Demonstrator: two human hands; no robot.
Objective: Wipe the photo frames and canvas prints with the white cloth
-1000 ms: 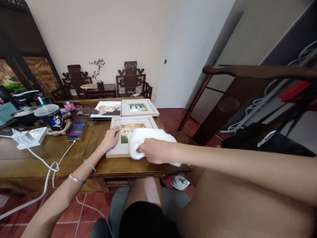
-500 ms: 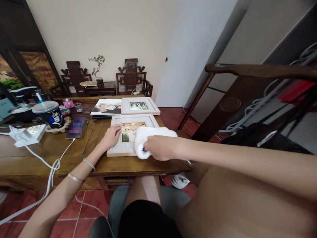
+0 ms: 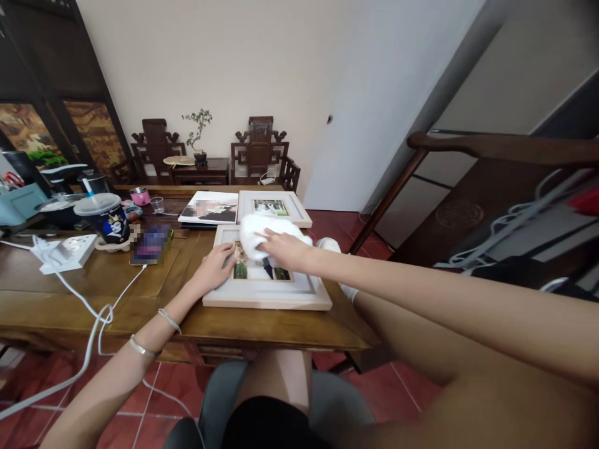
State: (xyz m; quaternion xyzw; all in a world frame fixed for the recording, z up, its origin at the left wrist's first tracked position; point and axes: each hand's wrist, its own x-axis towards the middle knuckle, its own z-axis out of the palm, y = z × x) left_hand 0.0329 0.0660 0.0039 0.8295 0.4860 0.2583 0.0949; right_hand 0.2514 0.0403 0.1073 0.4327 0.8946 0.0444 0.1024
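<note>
Both forearms reach out over the lap to a white frame (image 3: 266, 290) lying flat near the front edge of the table (image 3: 93, 293). The left hand (image 3: 216, 267), two bangles on its wrist, rests flat and open on the frame's left side. The right hand (image 3: 283, 248) presses a white cloth (image 3: 259, 231) onto the glass at the frame's far part, fingers curled on it. Left lie a white cable (image 3: 88, 312), a power strip (image 3: 65, 252) and a lidded cup (image 3: 105, 218). Beyond are a second frame (image 3: 274, 207) and a print (image 3: 208, 207). Carved chairs (image 3: 259, 153) stand at the cream wall. No writing is readable.
</note>
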